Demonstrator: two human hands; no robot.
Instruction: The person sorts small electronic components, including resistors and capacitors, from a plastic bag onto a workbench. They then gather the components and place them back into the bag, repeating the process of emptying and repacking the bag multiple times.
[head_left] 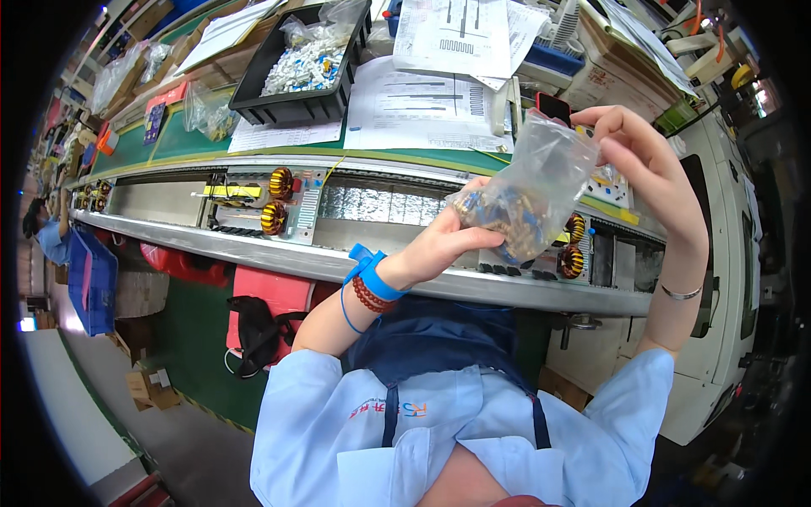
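Observation:
A clear plastic bag of small blue and brass-coloured parts is held up over the conveyor rail. My left hand grips its lower left side, with the thumb across the front. At the bag's upper right edge, the bent fingers of my right hand pinch the plastic. Partly hidden behind the bag is a circuit board with yellow-and-black ring coils. Further left on the conveyor sits another circuit board with two similar coils.
A black bin of small white parts stands on the green bench beside printed sheets. The conveyor's metal rail runs along in front of me. A blue crate and another person are at far left; a white machine stands right.

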